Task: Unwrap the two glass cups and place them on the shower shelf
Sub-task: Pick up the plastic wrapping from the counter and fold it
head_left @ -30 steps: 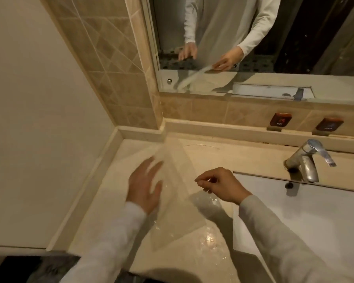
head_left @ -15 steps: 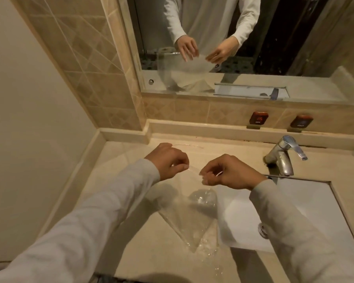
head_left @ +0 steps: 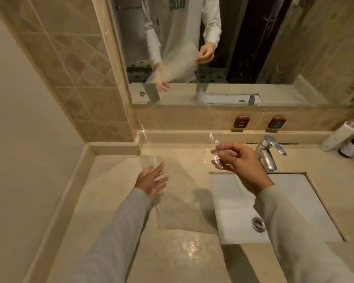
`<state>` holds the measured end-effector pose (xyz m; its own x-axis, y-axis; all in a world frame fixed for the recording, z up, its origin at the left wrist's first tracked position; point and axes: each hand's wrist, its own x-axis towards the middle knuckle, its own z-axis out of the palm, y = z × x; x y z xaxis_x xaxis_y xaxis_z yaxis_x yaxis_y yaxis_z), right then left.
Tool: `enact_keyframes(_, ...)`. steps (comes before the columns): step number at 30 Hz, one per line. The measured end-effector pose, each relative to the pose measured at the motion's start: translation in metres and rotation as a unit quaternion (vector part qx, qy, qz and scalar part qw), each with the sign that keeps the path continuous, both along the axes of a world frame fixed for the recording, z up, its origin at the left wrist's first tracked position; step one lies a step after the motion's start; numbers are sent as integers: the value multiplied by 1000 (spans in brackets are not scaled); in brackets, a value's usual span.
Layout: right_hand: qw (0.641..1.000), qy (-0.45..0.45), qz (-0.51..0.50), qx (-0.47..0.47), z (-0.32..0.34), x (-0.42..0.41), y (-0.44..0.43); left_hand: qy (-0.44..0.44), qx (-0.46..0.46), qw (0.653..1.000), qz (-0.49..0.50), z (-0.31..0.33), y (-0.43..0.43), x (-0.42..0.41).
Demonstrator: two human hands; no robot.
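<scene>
- A glossy beige stone counter (head_left: 114, 193) with a white rectangular sink (head_left: 233, 211) runs under both hands; a mirror (head_left: 274, 58) hangs beyond them.
- The right hand (head_left: 236, 160) pinches a corner of a clear, crinkly plastic wrapper (head_left: 178, 193).
- The sheet hangs slanting between the hands.
- The left hand (head_left: 151, 179) is spread flat and open against the sheet, gripping nothing.
- Behind the right hand, a chrome tap (head_left: 267, 153); a wall tag (head_left: 241, 121) reads "HOT".

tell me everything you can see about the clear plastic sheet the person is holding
The clear plastic sheet is thin, transparent and glossy, catching glints of light. It hangs loosely above the beige countertop. The right hand pinches its upper edge; the open left hand is at its left side, contact unclear. No cup is visible in it.
</scene>
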<state>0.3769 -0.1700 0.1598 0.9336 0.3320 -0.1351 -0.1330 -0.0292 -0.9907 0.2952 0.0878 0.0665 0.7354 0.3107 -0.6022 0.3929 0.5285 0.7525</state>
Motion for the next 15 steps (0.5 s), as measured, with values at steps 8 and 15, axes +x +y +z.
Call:
enact_keyframes(8,993,91,-73,-14,-27,-68,-44,-116,17,974,-193,7,22,-19)
enact_keyframes(15,991,64,-119,-12,-49,-141,-31,-119,102,967,-201,14,51,-61)
